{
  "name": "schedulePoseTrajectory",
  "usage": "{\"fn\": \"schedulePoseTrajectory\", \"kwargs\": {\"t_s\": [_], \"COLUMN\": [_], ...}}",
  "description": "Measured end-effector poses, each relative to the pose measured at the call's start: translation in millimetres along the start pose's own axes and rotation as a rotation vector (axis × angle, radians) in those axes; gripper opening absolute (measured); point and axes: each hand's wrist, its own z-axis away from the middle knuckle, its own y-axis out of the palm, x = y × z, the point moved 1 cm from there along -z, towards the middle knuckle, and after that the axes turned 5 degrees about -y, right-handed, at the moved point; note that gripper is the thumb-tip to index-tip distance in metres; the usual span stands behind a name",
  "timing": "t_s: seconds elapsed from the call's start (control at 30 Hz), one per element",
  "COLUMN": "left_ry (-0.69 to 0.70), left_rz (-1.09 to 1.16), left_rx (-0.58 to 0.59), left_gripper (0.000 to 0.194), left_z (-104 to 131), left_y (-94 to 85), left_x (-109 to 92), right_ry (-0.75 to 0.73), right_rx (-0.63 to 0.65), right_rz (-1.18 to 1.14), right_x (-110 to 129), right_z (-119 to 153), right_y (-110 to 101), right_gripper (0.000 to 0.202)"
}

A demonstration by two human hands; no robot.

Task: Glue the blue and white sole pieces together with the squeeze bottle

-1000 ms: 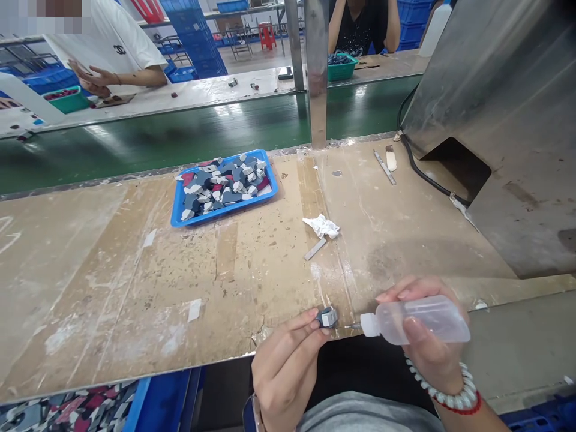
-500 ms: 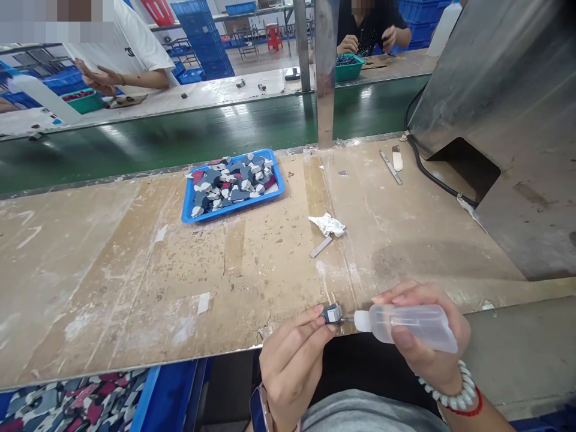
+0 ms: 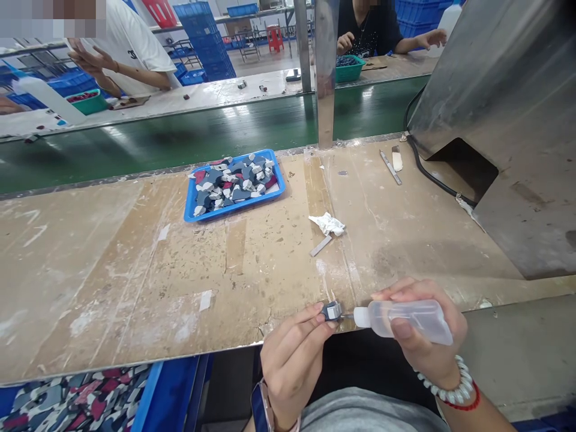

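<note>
Between the fingertips of my left hand (image 3: pixel 294 354) is a small dark blue and light grey molded piece (image 3: pixel 332 311), held just above the table's front edge. My right hand (image 3: pixel 429 330) wraps round a translucent squeeze bottle (image 3: pixel 409 319) with a white cap, lying sideways in the grip. Its thin needle tip (image 3: pixel 347 316) points left and reaches the piece or stops very close to it; I cannot tell which. A blue tray (image 3: pixel 191 215) farther back holds many similar pieces in blue, grey and dark red.
Crumpled white tissue (image 3: pixel 327 224) and a flat metal strip (image 3: pixel 321 246) lie mid-table. A knife-like tool (image 3: pixel 390 167) rests at the back right, near a metal housing (image 3: pixel 504 150). A green conveyor belt (image 3: pixel 202 135) runs behind. Two people sit across it. A blue bin (image 3: pixel 153 396) stands lower left.
My hands and the bottle stay nearly in place, the bottle tilting slightly. Across the belt, the person at right has stretched an arm toward a white bottle; the person at left has raised their hands.
</note>
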Motion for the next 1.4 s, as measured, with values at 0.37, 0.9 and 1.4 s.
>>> {"fn": "schedulePoseTrajectory", "kwargs": {"t_s": [0.37,0.9,1.4], "left_ry": [0.007,0.044,0.149], "left_rz": [-0.025,-0.099,-0.137], "left_rx": [-0.024,0.328,0.317], "left_gripper": [0.036,0.016,0.006], "left_z": [0,-46,-57], "left_y": [-0.3,-22.3,-18.2], "left_x": [0,1,6], "right_ry": [0.121,0.376,0.343], "right_rx": [-0.154,-0.073,-0.202], "right_rz": [-0.199,-0.324,-0.231], "right_x": [0,-11,-6], "right_z": [-2,-11,-7], "right_y": [-2,-3,4], "right_gripper": [0.019,0.039,0.026]}}
